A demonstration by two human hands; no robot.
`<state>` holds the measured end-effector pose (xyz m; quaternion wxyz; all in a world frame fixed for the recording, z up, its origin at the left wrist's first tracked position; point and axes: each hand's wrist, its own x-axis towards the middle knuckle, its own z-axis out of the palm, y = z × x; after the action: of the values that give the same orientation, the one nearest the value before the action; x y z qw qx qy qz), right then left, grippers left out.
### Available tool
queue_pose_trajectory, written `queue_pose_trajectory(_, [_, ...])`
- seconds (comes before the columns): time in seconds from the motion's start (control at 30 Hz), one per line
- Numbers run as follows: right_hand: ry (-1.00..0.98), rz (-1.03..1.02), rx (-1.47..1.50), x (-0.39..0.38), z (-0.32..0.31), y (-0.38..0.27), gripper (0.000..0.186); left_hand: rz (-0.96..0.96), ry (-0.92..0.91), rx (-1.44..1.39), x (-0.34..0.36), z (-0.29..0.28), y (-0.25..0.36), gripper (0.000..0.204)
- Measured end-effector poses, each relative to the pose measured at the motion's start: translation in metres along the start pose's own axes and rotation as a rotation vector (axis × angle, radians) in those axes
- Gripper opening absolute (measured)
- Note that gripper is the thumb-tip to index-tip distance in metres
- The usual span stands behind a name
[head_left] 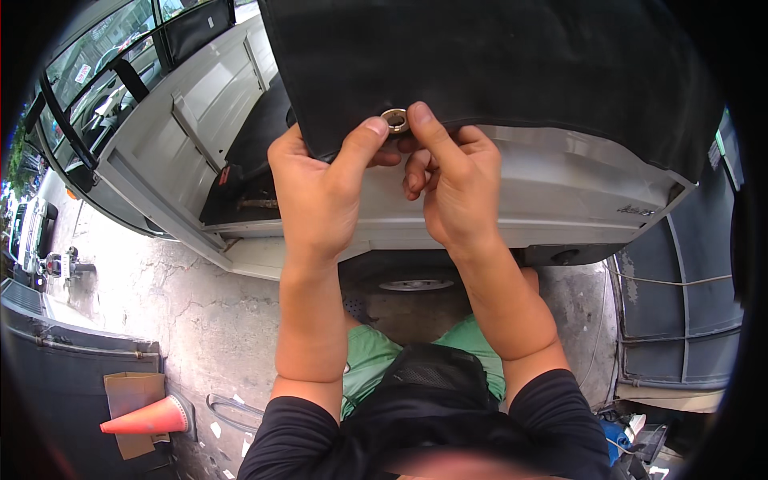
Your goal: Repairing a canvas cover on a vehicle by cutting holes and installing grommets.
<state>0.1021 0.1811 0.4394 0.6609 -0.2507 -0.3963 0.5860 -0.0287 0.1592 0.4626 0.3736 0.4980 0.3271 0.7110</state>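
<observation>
– Gripping what with the left hand [316,192]?
– Pinching a black sheet [496,64] near its lower edge, with the thumb at the left rim of a metal ring [385,122].
– And with the right hand [462,176]?
– Pinching from the ring's other side, with partly curled fingers below.
– Ring to be found where?
– Between both thumbs, at the sheet's lower edge, before a white vehicle [552,180]; well apart from an orange cone [146,415].

Left hand [320,188], right hand [462,176] — both pinching.
</observation>
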Motion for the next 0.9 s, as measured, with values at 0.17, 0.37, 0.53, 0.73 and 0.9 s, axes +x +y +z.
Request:
queue_pose_trajectory(0.17, [-0.020, -0.139, 0.053, 0.000, -0.001, 0.006, 0.019, -0.013, -0.071, 0.028, 0.005, -0.003, 0.001, 0.019])
queue_pose_trajectory(0.37, [-0.047, -0.372, 0.021, -0.004, -0.007, 0.018, 0.012, -0.069, -0.133, -0.001, 0.001, -0.007, 0.005, 0.018])
queue_pose_trajectory(0.53, [-0.065, -0.512, 0.041, -0.002, -0.010, 0.023, 0.009, -0.073, -0.133, -0.017, 0.000, -0.001, 0.003, 0.013])
queue_pose_trajectory(0.73, [-0.135, -0.576, -0.141, 0.002, -0.015, 0.019, 0.013, 0.160, -0.024, 0.157, -0.004, 0.011, -0.006, 0.012])
queue_pose_trajectory(0.9, [0.019, -0.673, -0.243, 0.005, -0.004, 0.021, 0.009, 0.426, 0.086, 0.330, 0.001, 0.018, -0.027, 0.014])
